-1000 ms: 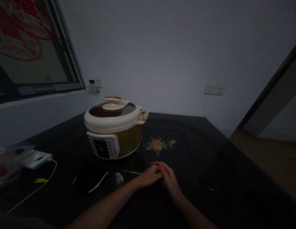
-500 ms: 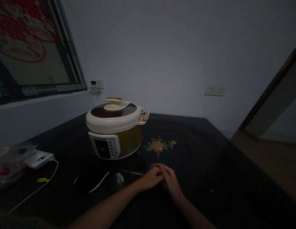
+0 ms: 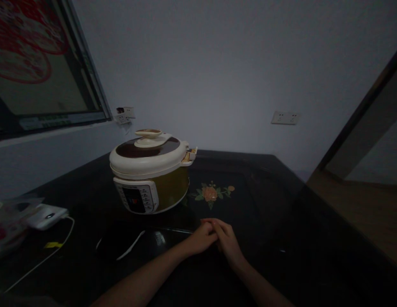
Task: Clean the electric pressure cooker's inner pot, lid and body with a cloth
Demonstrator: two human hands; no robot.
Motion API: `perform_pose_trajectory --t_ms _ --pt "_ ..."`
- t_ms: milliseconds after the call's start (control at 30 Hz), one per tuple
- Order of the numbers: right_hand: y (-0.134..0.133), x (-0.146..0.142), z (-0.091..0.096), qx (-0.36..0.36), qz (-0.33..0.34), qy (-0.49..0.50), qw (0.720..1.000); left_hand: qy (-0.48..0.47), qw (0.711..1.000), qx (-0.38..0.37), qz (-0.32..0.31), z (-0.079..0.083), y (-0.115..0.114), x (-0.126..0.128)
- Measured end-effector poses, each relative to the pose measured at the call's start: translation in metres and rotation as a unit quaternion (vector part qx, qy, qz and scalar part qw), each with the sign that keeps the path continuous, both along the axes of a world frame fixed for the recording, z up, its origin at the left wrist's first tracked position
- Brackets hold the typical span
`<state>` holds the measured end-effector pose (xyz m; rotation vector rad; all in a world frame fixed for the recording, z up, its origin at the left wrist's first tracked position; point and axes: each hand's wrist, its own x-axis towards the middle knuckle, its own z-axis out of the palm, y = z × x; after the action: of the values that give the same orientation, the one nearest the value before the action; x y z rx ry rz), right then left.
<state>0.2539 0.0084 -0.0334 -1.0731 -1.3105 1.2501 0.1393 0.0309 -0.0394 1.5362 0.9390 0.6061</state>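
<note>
My left hand [image 3: 200,239] and my right hand [image 3: 228,242] rest together on the dark table. Fingers of the right hand lap over those of the left, and both hands are closed. No object shows in either one; the undersides are hidden. Just beyond them a printed orange flower with green leaves [image 3: 210,194] decorates the tabletop. To the left of the flower stands an electric pressure cooker [image 3: 173,187], its cream lid on, with a button panel facing me.
A thin, curved white strip [image 3: 130,246] lies left of my forearms. Farther left are a white device [image 3: 48,216] with a cable, a yellow tag [image 3: 53,245] and a clear plastic bag [image 3: 11,230]. Wall sockets [image 3: 284,118] sit above the table [image 3: 281,204], near a window at left.
The view has shifted slightly, so the cooker and the items at left appear a little farther left. My hands stay clasped in the same place.
</note>
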Motion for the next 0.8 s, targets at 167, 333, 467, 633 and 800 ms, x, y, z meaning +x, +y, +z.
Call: perform_pose_trajectory --t_ms 167,333,467,633,800 --pt "0.0012 0.0000 0.0003 0.002 0.001 0.002 1.000 0.008 1.000 0.010 -0.003 0.0022 -0.0005 -0.0001" --pt "0.0021 0.0003 -0.0006 0.006 0.004 -0.005 1.000 0.006 1.000 0.020 -0.005 0.0014 -0.0008 -0.0009" --pt "0.0010 0.0005 -0.0009 0.003 0.001 -0.011 1.000 0.006 1.000 0.025 -0.001 0.0017 -0.0010 -0.0002" --pt "-0.0007 0.0008 -0.0009 -0.003 -0.003 -0.016 1.000 0.007 0.999 0.032 0.000 0.0026 -0.0019 0.0010" --pt "-0.0025 0.0018 -0.0012 -0.017 -0.004 -0.027 0.999 0.004 0.999 0.038 0.004 0.0015 -0.0024 0.0004"
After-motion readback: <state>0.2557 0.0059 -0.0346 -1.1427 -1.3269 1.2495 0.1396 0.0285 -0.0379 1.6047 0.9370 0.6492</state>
